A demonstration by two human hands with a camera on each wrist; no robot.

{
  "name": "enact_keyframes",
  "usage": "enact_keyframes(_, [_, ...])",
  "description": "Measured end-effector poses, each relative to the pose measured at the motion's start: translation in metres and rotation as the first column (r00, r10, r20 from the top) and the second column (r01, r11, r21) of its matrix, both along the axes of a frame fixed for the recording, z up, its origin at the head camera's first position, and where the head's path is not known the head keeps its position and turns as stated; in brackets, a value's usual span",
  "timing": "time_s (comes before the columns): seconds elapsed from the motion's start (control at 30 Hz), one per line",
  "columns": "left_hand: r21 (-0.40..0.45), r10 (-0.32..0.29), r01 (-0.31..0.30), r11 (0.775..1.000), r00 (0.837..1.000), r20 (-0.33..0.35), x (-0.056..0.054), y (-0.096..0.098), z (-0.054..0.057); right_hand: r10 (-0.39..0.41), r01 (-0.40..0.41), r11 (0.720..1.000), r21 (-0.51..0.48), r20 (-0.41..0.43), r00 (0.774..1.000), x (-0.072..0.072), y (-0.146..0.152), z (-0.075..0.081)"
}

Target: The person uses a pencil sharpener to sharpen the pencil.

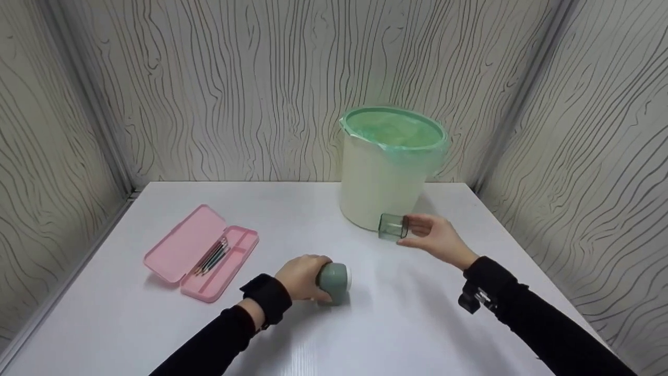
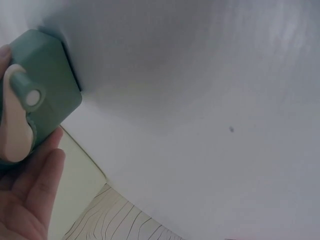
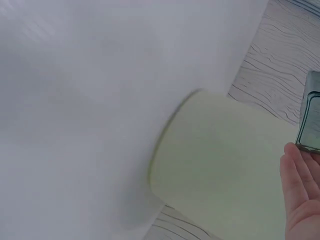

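Note:
My left hand (image 1: 297, 277) grips a green crank pencil sharpener (image 1: 333, 281) low over the middle of the table. In the left wrist view its cream crank handle (image 2: 16, 130) with a green knob shows, fingers lying along the body. The right hand (image 1: 437, 237) pinches a clear, smoky-green shavings drawer (image 1: 390, 228) between thumb and fingers. It is held in front of the lower wall of the bin (image 1: 381, 183). At the right edge of the right wrist view, part of the drawer (image 3: 310, 110) rests against the fingertips.
The bin is pale green, with a green rim and a thin plastic liner, at the back right of the white table (image 1: 276, 209). To the left lies an open pink pencil case (image 1: 180, 245) holding several pencils (image 1: 213, 257). Wood-patterned panels (image 1: 235, 89) enclose the table.

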State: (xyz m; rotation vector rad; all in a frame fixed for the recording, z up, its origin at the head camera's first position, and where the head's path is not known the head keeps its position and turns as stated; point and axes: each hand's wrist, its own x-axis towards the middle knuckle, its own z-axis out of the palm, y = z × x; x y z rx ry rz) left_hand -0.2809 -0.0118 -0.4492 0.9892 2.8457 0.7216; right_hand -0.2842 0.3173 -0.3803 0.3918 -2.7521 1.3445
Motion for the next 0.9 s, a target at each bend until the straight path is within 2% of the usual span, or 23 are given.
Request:
enact_keyframes(0.2, [0.003,0.003,-0.003,1.0,1.0,-0.003,0.0,0.0,0.0,0.168,-0.163,0.985,-0.062,0.092,0.982,0.007,-0.011,-0.049])
enact_keyframes(0.33, [0.007,0.004,-0.004,1.0,1.0,-0.005,0.0,0.001,-0.001,0.23,-0.222,0.972,-0.072,0.142,0.963,0.013,-0.017,-0.072])
enact_keyframes(0.63, [-0.014,-0.004,0.003,1.0,0.999,-0.047,-0.002,0.0,-0.004,0.307,-0.293,0.951,-0.097,0.196,0.931,0.02,-0.037,-0.097])
enact_keyframes(0.9, [-0.008,0.005,-0.006,1.0,0.999,-0.034,0.0,0.0,0.0,0.327,-0.303,0.942,-0.145,0.19,0.926,0.017,-0.049,-0.11])
